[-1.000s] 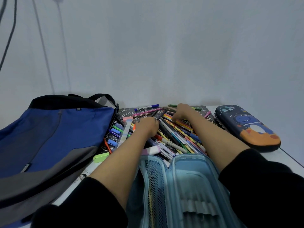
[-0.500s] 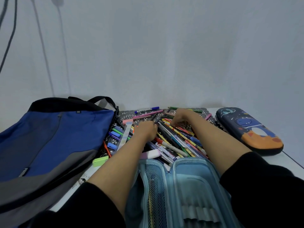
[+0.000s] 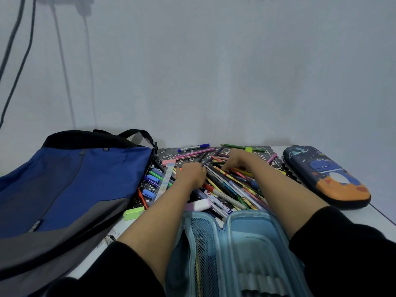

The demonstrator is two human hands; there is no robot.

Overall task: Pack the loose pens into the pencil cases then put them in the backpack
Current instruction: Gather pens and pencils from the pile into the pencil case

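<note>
A heap of loose pens (image 3: 231, 189), pencils and markers lies on a black lace mat at the back of the white table. Both my hands rest in it. My left hand (image 3: 190, 174) is curled like a fist over the ends of several dark pens at the heap's left. My right hand (image 3: 235, 160) has its fingers bent down into the coloured pencils further back. A light blue pencil case (image 3: 246, 243) lies open between my forearms, with a mesh pocket on its left half. A closed dark blue dinosaur pencil case (image 3: 321, 174) lies at the right. The blue and grey backpack (image 3: 64, 189) lies flat at the left.
A green highlighter (image 3: 134, 213) and a pale pink marker (image 3: 198, 205) lie at the heap's near edge. The wall stands right behind the mat. Cables (image 3: 12, 61) hang down the wall at the upper left. The table's right edge runs just past the dinosaur case.
Both hands have drawn a little toward me through the heap and closer to each other. The cases and the backpack have not moved.
</note>
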